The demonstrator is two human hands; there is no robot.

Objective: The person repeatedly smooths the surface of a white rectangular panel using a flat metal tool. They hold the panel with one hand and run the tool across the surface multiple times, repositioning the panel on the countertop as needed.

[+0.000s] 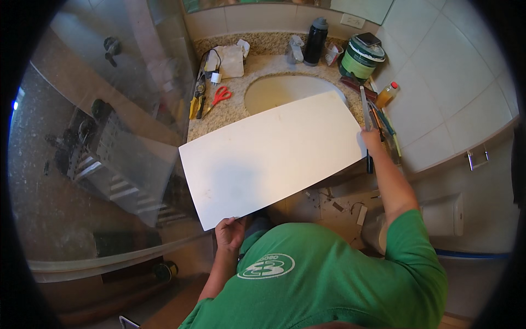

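A white rectangular board lies tilted across the front of the granite countertop and covers part of the oval sink. My left hand grips its near edge by the lower left corner, thumb on top. At the board's right end, my right hand is closed around a long, slim tool with a metal bar and a dark lower end. That hand also rests against the board's edge; its fingers are partly hidden.
Red-handled scissors, yellow-and-black pliers and a white charger sit at left. Behind are a faucet, black bottle and green bucket. A glass panel stands left; debris litters the floor near a toilet.
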